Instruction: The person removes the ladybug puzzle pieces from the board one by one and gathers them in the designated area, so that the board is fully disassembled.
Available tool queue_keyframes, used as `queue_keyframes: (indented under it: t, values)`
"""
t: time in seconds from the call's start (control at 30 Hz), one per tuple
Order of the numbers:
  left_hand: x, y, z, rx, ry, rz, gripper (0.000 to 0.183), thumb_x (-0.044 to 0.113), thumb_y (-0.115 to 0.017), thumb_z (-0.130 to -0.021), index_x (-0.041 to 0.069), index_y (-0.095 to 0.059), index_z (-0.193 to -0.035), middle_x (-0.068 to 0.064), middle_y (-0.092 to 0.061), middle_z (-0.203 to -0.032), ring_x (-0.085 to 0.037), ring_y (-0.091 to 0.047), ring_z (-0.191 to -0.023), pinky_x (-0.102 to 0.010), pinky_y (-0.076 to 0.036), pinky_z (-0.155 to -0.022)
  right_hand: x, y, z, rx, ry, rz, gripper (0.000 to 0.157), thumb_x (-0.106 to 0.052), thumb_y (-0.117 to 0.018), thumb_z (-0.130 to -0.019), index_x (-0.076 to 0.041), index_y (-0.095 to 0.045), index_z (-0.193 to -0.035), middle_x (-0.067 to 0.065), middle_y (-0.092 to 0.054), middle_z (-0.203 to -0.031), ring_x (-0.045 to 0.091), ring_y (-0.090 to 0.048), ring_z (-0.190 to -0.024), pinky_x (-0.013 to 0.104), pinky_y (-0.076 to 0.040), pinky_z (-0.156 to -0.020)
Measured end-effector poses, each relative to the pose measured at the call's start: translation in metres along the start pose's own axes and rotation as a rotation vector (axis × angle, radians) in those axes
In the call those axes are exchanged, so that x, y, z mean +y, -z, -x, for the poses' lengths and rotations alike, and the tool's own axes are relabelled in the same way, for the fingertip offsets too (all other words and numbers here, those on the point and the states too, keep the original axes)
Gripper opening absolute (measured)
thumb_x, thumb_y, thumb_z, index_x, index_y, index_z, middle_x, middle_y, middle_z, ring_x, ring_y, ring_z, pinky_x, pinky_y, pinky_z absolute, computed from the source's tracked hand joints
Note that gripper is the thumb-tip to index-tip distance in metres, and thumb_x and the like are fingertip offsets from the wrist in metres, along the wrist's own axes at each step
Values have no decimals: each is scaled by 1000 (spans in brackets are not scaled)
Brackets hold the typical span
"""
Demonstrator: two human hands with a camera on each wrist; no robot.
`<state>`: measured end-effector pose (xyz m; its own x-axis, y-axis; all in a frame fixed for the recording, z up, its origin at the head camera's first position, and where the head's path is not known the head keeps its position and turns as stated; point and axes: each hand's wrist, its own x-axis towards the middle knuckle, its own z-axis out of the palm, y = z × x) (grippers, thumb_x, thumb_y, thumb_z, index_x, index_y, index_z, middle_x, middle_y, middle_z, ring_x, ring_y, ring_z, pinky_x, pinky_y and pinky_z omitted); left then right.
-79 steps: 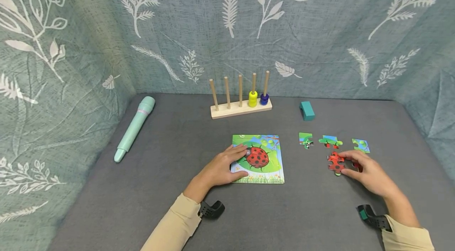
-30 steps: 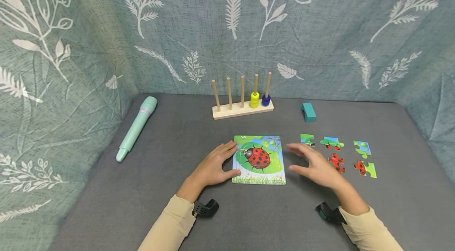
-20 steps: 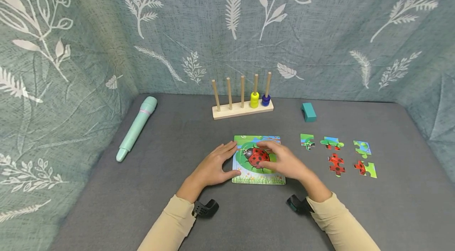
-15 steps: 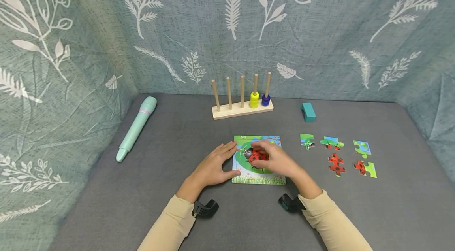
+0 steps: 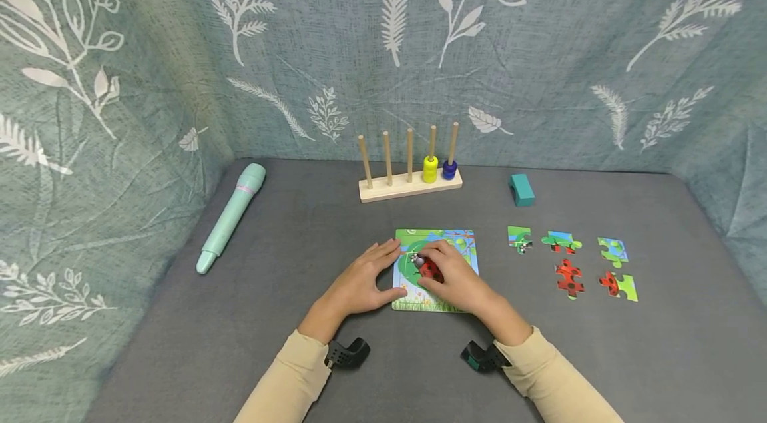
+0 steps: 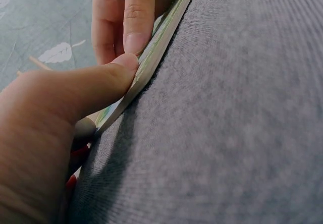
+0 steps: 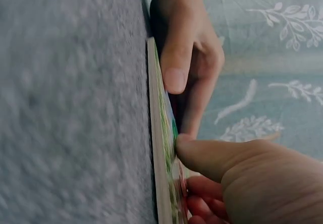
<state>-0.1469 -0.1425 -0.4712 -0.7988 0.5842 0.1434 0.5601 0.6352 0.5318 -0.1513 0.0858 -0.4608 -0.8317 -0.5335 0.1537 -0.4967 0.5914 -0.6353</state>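
A ladybug puzzle board lies flat on the grey table. My left hand rests on its left edge with fingers spread, and its thumb touches the board's rim. My right hand lies over the middle of the board. Its curled fingers and thumb pinch the red ladybug piece. In the right wrist view its thumb presses on the thin board.
Several loose puzzle pieces lie to the right, among them a red one and a green one. A wooden peg rack with two rings and a teal block stand behind. A mint toy microphone lies at the left.
My right hand left the red piece among the loose ones, swept left across the table and settled on the ladybug in the board. The left hand stayed at the board's left edge.
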Motion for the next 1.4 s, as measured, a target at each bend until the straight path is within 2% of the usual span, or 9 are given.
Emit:
queue_keyframes:
  t: [0.37, 0.53, 0.8, 1.17, 1.4]
  values:
    - [1, 1, 1, -11, 17, 8, 76, 40, -70, -84, 1, -42, -142, -12, -35, -152, -28, -32, -141, -46, -25, -119, -2, -4, 1, 49, -39, -66, 41, -11, -76, -81, -4, -55, -116, 11, -54, -111, 20, -50, -93, 33, -49, -74]
    - [0, 0, 0, -16, 23, 4, 77, 41, -70, -83, 2, -41, -143, -11, -35, -152, -26, -31, -141, -44, -24, -119, -2, -3, 0, 65, -24, -110, 42, -6, -77, -78, -4, -55, -115, 8, -58, -104, 18, -57, -89, 31, -54, -74]
    - [1, 1, 0, -26, 31, 15, 76, 40, -69, -84, 1, -41, -143, -12, -34, -152, -28, -31, -141, -46, -24, -119, -3, -4, 1, 94, -14, -86, 40, -4, -75, -79, -4, -58, -115, 8, -59, -103, 20, -62, -89, 34, -57, -77]
    - [2, 2, 1, -21, 28, 11, 76, 40, -70, -84, 1, -42, -143, -13, -35, -152, -28, -31, -141, -46, -25, -119, -2, -4, 1, 101, -34, -92, 41, -6, -77, -78, -2, -63, -116, 8, -61, -101, 15, -62, -85, 27, -57, -73]
    - [3, 2, 1, -37, 43, 3, 76, 41, -69, -85, 3, -41, -144, -12, -33, -153, -28, -30, -142, -46, -25, -119, -2, 2, 2, 83, -44, -107, 40, -8, -77, -79, -3, -63, -117, 8, -62, -102, 17, -63, -86, 28, -57, -73]
